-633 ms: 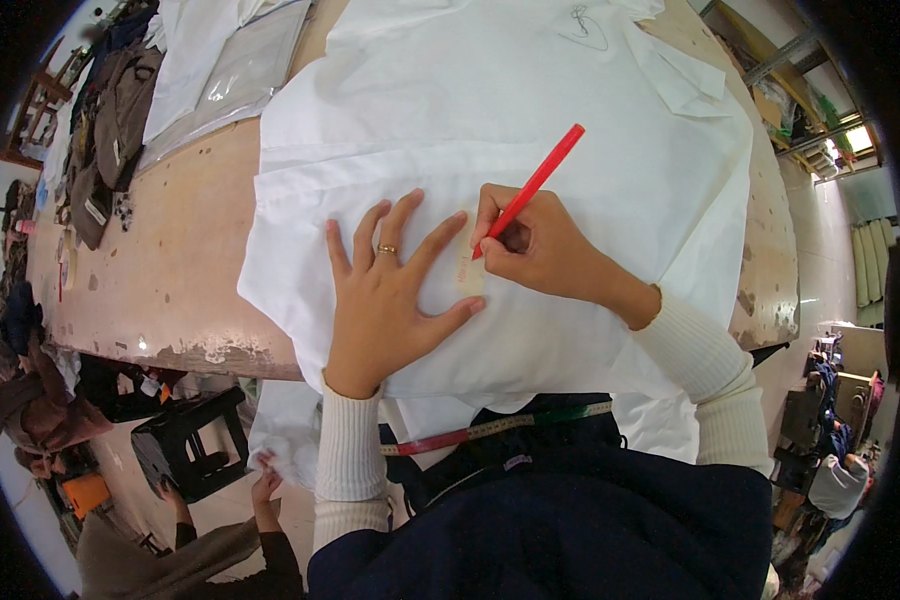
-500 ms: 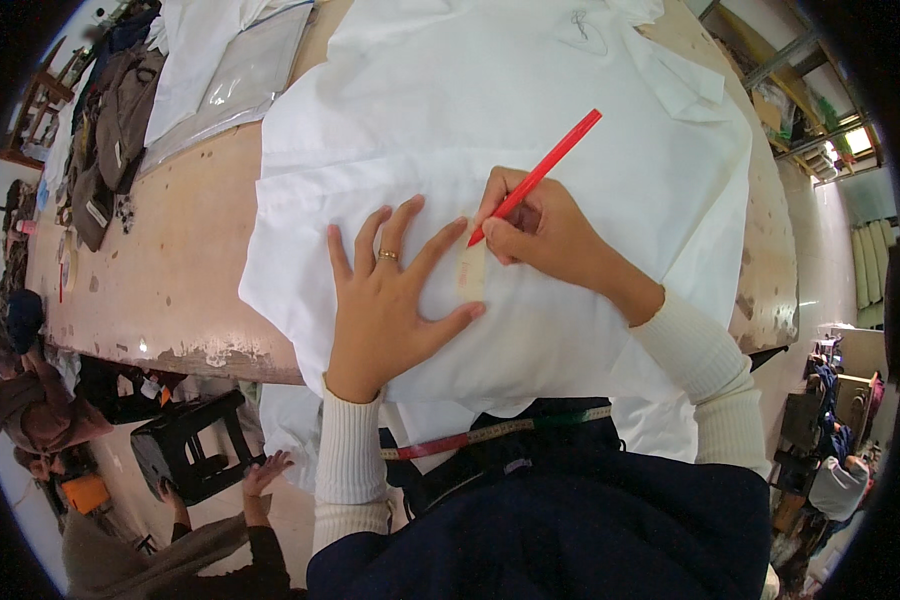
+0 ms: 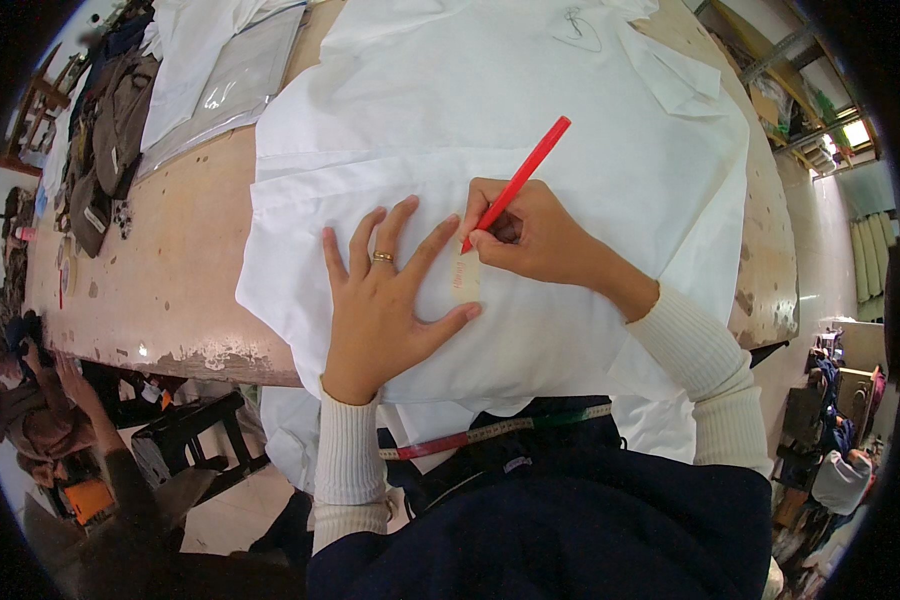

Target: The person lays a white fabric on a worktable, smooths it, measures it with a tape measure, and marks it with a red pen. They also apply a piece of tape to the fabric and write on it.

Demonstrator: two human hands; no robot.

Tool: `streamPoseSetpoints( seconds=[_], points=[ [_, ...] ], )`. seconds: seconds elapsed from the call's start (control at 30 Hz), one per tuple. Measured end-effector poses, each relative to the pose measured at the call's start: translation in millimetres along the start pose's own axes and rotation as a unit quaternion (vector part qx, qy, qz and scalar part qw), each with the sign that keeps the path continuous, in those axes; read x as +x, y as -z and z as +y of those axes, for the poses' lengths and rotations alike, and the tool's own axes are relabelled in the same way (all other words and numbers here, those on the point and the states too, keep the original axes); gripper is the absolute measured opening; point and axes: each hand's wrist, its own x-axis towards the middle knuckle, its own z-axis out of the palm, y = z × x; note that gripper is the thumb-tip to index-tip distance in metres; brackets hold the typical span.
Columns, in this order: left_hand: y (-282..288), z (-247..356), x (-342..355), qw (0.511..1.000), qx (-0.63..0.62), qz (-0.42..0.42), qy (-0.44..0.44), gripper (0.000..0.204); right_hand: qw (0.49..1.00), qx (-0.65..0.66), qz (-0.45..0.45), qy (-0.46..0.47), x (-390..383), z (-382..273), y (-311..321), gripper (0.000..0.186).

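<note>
A white garment (image 3: 590,330) lies spread over the wooden table in front of me. On it sits a small strip of cream tape (image 3: 466,278) with red handwriting. My left hand (image 3: 382,292) rests flat on the cloth, fingers spread, index fingertip and thumb tip beside the strip's left edge and lower end. A ring shows on one finger. In a writing grip, my right hand (image 3: 530,232) holds a red pen (image 3: 523,175), its tip touching the strip's upper part. The pen slants up to the right.
Clear plastic packaging (image 3: 240,80) and dark garments (image 3: 120,130) lie on the wooden table (image 3: 190,250) at the far left. A tape measure (image 3: 500,430) hangs across my front. To the lower left are a black stool (image 3: 195,430) and a co-worker's raised arm (image 3: 100,420).
The pen and right hand have shifted slightly left and down, and more red writing shows on the strip. My left hand stays put. At lower left, the co-worker has moved.
</note>
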Motion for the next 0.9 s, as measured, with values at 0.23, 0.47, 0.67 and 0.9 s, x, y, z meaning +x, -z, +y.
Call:
streamPoseSetpoints(
  seconds=[0.23,0.47,0.67,0.9],
  points=[
    [0.0,0.1,-0.1,1.000,0.012,-0.011,-0.001,0.071,0.999,-0.031,0.006,-0.003,-0.7,-0.6,0.0,0.007],
    [-1.2,-1.1,-0.8,1.000,0.024,-0.017,-0.002,0.072,1.000,-0.022,0.017,-0.001,-0.5,0.6,-1.1,0.007],
    [0.7,0.4,0.4,1.000,0.009,-0.010,0.002,0.069,1.000,-0.010,0.025,0.001,-1.1,2.3,-0.1,0.006],
    [-0.2,0.3,0.3,0.999,0.026,-0.019,0.000,0.072,0.999,-0.028,0.043,0.013,-0.6,1.3,-0.5,0.012]
  ],
)
